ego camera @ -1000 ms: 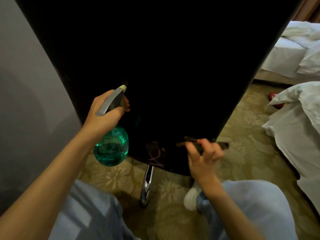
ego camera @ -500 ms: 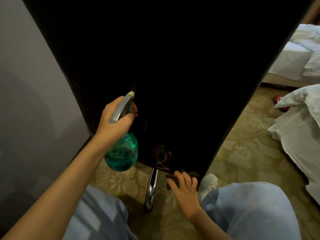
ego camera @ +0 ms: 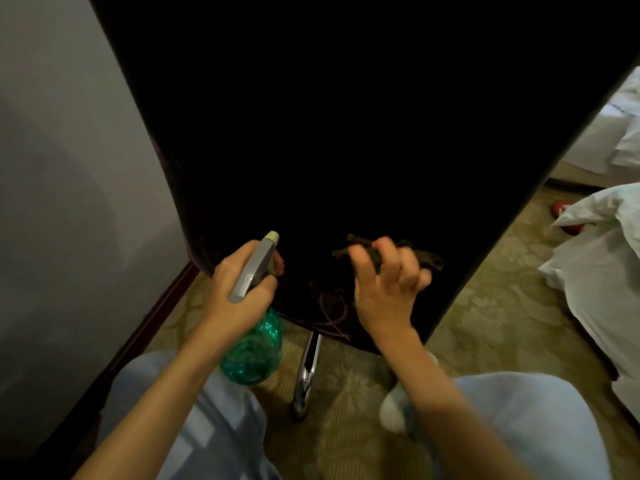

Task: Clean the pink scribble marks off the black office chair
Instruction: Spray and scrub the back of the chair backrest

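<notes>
Back up from the floor, the right hand (ego camera: 384,289) pinches a dark cloth (ego camera: 426,259) beside the pink marks (ego camera: 332,313) low on the chair (ego camera: 346,133), the left hand (ego camera: 239,289) grips the spray bottle (ego camera: 254,351); wiping looks next.

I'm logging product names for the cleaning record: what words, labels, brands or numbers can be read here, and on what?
None can be read. The green spray bottle in the left hand shows no label. The black chair bears only pink scribbles, not writing. The dark cloth in the right hand is blurred.
</notes>
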Demonstrator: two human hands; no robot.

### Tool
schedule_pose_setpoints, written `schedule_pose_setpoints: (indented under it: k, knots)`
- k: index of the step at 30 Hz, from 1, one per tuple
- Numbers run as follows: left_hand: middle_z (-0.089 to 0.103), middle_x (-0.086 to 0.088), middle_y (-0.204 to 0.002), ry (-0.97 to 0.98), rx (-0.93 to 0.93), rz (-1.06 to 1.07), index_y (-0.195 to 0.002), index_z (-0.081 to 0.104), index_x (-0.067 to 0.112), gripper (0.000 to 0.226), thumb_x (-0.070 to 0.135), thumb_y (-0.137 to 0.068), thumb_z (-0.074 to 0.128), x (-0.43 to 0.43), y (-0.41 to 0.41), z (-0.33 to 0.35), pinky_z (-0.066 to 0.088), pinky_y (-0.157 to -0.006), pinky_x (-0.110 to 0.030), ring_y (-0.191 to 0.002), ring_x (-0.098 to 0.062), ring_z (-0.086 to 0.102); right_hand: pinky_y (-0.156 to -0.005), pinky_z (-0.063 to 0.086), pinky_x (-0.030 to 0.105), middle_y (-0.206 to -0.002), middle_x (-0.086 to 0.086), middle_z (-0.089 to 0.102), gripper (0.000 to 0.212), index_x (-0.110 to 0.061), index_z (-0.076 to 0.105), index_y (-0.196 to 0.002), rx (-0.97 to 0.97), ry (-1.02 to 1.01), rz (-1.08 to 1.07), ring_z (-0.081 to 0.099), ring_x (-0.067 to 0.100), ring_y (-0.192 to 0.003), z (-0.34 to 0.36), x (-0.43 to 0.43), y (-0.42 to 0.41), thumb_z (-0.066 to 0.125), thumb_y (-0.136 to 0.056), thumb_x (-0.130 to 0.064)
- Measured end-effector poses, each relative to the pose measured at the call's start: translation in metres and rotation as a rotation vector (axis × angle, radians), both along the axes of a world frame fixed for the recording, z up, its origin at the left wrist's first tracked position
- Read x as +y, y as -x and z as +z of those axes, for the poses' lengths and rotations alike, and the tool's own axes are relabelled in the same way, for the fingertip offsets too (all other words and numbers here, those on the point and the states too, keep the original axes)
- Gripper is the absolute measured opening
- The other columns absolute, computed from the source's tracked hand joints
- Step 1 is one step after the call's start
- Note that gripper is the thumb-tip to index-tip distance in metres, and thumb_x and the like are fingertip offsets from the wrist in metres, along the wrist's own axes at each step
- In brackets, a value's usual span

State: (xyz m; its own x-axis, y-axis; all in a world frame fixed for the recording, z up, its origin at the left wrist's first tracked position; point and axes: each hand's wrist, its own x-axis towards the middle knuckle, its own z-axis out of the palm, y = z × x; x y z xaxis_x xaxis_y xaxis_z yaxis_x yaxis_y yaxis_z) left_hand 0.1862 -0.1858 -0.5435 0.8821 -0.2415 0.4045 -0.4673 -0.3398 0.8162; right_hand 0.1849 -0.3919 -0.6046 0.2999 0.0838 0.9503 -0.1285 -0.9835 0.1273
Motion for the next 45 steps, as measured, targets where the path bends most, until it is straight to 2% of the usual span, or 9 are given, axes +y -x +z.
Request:
schedule_pose_setpoints:
  k: [8,13,16,21,25,29,31,40,45]
  knots:
    - [0.057,0.008,-0.074,-0.009,0.058,-0.009,-0.08,0.057,0.02,0.019,0.004,-0.07,0.053,0.009,0.013,-0.036,0.037,-0.052,-0.013,-0.059,-0.009,0.053,-0.077,0.027,0.035,-0.122,-0.005,0.039,0.075,-0.03,0.043,-0.113,0.67,0.353,0.038,0.038,0.015,-0.107,-0.129,-0.006,0.029,0.074,-0.045,-0.027]
    - [0.054,0.012,-0.066,-0.017,0.1,-0.001,-0.08,0.057,0.02,0.018,0.005,-0.069,0.053,0.005,0.018,-0.047,0.035,-0.051,-0.013,-0.053,-0.007,0.049,-0.082,0.029,0.035,-0.126,0.001,0.04,0.1,-0.024,0.042,-0.115,0.809,0.386,0.098,0.04,0.02,-0.112,-0.141,-0.013,0.041,0.088,-0.026,-0.03]
    - [0.054,0.014,-0.066,0.022,0.11,-0.011,-0.081,0.057,0.013,0.015,0.005,-0.07,0.053,0.004,0.024,-0.046,0.034,-0.051,-0.009,-0.053,-0.003,0.049,-0.082,0.031,0.04,-0.121,0.007,0.041,0.087,-0.023,0.045,-0.111,0.694,0.277,0.119,0.041,0.026,-0.108,-0.118,-0.008,0.046,0.088,-0.034,-0.019]
    - [0.054,0.013,-0.067,0.068,0.14,-0.033,-0.089,0.059,0.013,0.019,0.01,-0.072,0.053,0.0,0.04,-0.046,0.034,-0.052,-0.01,-0.052,-0.004,0.047,-0.081,0.03,0.042,-0.117,0.008,0.039,0.046,-0.025,0.049,-0.109,0.233,0.051,0.153,0.039,0.029,-0.104,-0.027,-0.014,0.033,0.06,-0.067,-0.009]
    - [0.057,0.007,-0.079,0.098,0.109,-0.025,-0.088,0.056,0.034,0.021,0.02,-0.072,0.054,-0.002,0.046,-0.046,0.037,-0.056,-0.008,-0.062,-0.006,0.053,-0.082,0.028,0.041,-0.116,0.006,0.039,0.045,-0.024,0.05,-0.108,-0.003,-0.042,0.192,0.038,0.028,-0.106,0.053,-0.016,0.008,0.072,-0.072,-0.011]
    - [0.057,0.014,-0.073,0.097,0.11,-0.001,-0.086,0.056,0.034,0.031,0.006,-0.072,0.054,-0.003,0.047,-0.052,0.036,-0.054,-0.006,-0.057,0.0,0.051,-0.079,0.028,0.04,-0.117,0.003,0.038,0.037,-0.027,0.048,-0.107,-0.036,-0.004,0.106,0.037,0.026,-0.105,0.047,-0.013,-0.012,0.067,-0.077,-0.019]
    - [0.057,0.016,-0.075,0.099,0.116,0.015,-0.086,0.055,0.042,0.04,0.006,-0.072,0.054,-0.003,0.047,-0.055,0.037,-0.053,-0.006,-0.057,0.0,0.051,-0.076,0.026,0.04,-0.117,0.002,0.038,0.033,-0.029,0.046,-0.108,0.026,0.069,0.07,0.037,0.025,-0.103,0.016,-0.01,-0.013,0.059,-0.078,-0.021]
    - [0.056,-0.002,-0.074,0.088,0.239,0.054,-0.09,0.06,0.01,0.024,-0.009,-0.077,0.056,0.014,0.04,-0.086,0.037,-0.054,-0.011,-0.055,-0.006,0.049,-0.078,0.027,0.032,-0.124,-0.006,0.04,0.047,-0.031,0.043,-0.114,0.616,0.534,0.154,0.037,0.015,-0.112,-0.135,-0.016,0.014,0.044,-0.068,-0.023]
    - [0.059,-0.001,-0.072,0.087,0.306,0.074,-0.087,0.062,0.012,0.037,-0.022,-0.075,0.054,0.021,0.042,-0.096,0.038,-0.05,-0.012,-0.053,-0.005,0.051,-0.092,0.025,0.035,-0.128,-0.007,0.038,0.081,-0.03,0.041,-0.116,0.892,0.738,0.156,0.035,0.017,-0.119,-0.157,-0.039,0.024,0.079,-0.046,-0.043]
